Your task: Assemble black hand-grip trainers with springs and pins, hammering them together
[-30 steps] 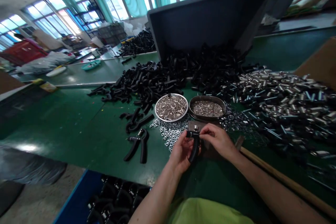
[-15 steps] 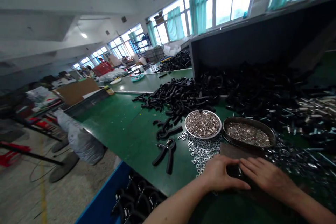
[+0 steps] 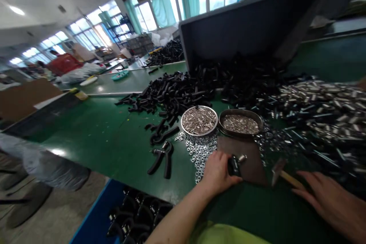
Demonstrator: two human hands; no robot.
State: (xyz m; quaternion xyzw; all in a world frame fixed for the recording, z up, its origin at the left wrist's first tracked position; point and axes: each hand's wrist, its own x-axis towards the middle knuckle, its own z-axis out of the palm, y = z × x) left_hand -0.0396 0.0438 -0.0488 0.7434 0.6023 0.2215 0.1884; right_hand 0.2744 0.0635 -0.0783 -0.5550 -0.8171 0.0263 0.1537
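Observation:
My left hand (image 3: 219, 173) is closed on a black plastic clamp part (image 3: 234, 164) at the edge of a dark flat plate (image 3: 251, 166). A short metal cylinder (image 3: 242, 158) sits at that part's right side. My right hand (image 3: 328, 198) has its thumb and fingers around the wooden handle of a hammer (image 3: 290, 179), whose head points left toward the plate. Loose nuts (image 3: 200, 154) lie left of the plate. A black spring clamp (image 3: 162, 158) lies farther left on the green table (image 3: 114, 152).
Behind the plate stand a round dish of small metal pins (image 3: 199, 121) and a dark oval tin (image 3: 240, 122). Black clamp parts (image 3: 168, 91) are heaped before a large tipped grey bin (image 3: 246, 26). Metal cylinders (image 3: 337, 103) pile up rightward. A blue crate (image 3: 94, 213) stands below the table edge.
My right hand has left the black part and moved right to the hammer. My left hand stays on the part. The view has swung right, and the plate and cylinder now show.

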